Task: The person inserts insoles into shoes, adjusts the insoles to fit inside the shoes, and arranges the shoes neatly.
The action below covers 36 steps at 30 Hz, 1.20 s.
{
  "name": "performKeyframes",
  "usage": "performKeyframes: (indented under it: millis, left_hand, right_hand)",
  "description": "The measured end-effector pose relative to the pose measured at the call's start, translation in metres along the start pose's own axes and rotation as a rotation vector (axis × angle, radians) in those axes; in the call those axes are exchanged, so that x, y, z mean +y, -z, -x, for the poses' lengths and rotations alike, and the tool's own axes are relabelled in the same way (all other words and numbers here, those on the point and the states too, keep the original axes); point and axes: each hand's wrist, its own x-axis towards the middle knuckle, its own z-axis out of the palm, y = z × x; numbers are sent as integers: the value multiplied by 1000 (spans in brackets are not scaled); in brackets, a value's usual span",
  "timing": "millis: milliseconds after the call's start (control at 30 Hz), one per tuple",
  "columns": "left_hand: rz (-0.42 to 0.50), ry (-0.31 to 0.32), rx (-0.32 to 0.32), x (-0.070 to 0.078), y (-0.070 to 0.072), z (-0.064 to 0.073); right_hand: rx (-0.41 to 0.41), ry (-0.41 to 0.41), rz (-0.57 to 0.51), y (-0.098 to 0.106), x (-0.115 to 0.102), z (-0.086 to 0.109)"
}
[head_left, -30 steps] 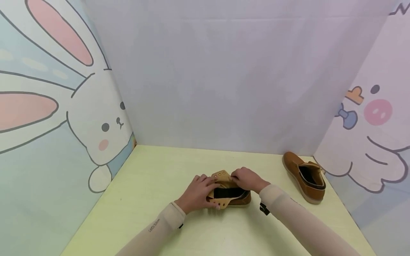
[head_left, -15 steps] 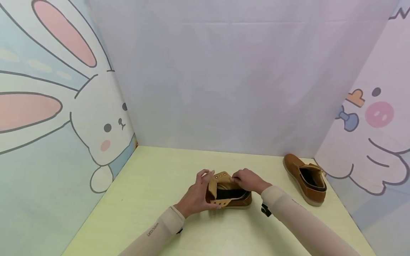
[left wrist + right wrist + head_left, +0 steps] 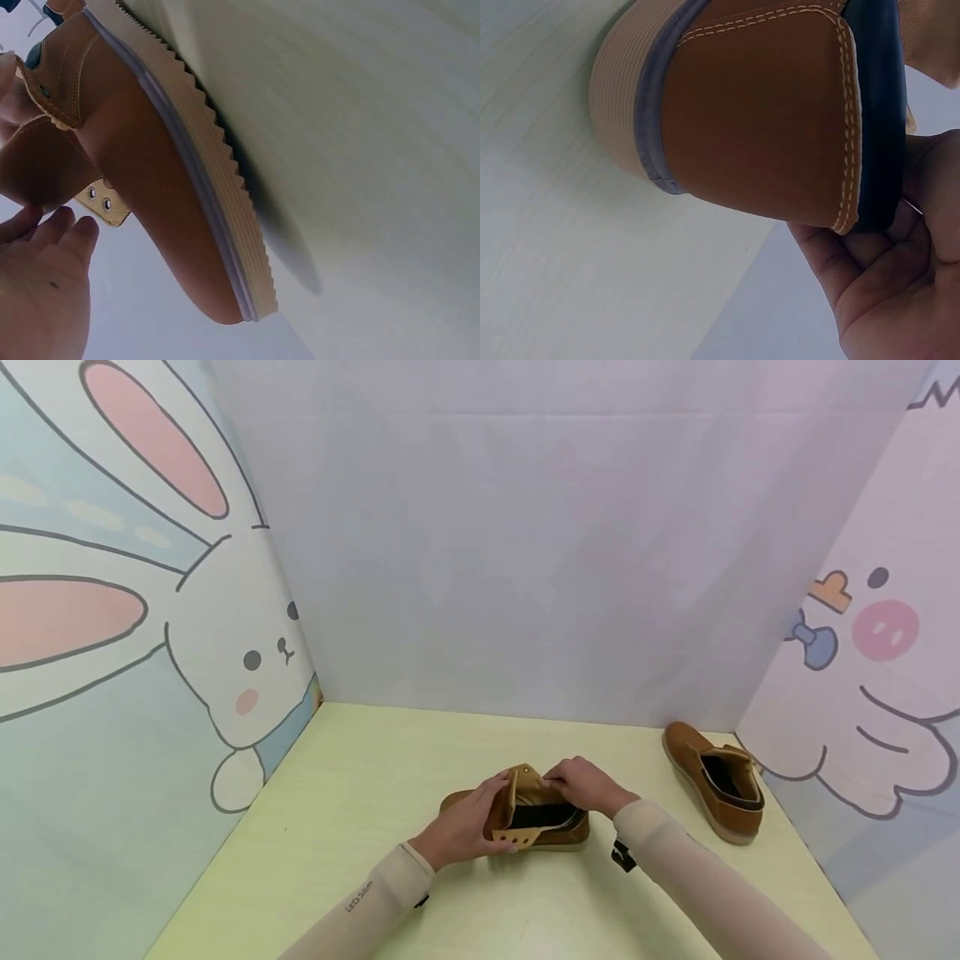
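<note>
A brown leather shoe (image 3: 570,836) with a ridged pale sole lies on the table, heel to the right. Its tan-lined eyelet flaps are spread, and no lace shows in the eyelets. My left hand (image 3: 461,829) reaches over the front part, with its thumb on the near flap (image 3: 513,837). The fingertips (image 3: 81,234) of that hand touch the raised brown tongue (image 3: 45,166). My right hand (image 3: 588,786) grips the collar on the far side near the heel, its thumb inside and fingers outside. In the right wrist view the brown heel (image 3: 761,120) and dark padded collar (image 3: 880,112) show.
A second brown shoe (image 3: 716,781) stands at the right rear of the pale yellow table (image 3: 360,760), toe toward the back. A grey-white cloth wall (image 3: 525,552) closes the back. Side panels carry a cartoon rabbit (image 3: 217,652) and another cartoon animal (image 3: 885,693).
My left fingers lifted off the far flap, then came down on the tongue, which now stands more upright. The shoe's toe now shows behind that hand. My right hand keeps its hold.
</note>
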Motion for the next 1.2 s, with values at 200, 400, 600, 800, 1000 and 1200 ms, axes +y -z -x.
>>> performKeyframes:
  millis: [200, 400, 600, 800, 1000, 1200]
  left_hand:
    - [-52, -12, -43, 1, -1, 1]
    - [-91, -65, -36, -1, -4, 2]
    - [-139, -106, -36, -5, -8, 4]
    - [-185, -146, -2, -7, -3, -4]
    - [-200, -69, -57, -16, 1, -18]
    - [37, 45, -162, -24, 4, -34]
  right_hand:
    - [19, 14, 15, -1, 2, 3]
    - [28, -9, 23, -1, -1, 6]
    - [65, -92, 21, 2, -12, 12]
    - [189, -223, 86, 8, -37, 15]
    - [142, -280, -9, 7, -60, 13]
    - [128, -229, -44, -3, -67, 10]
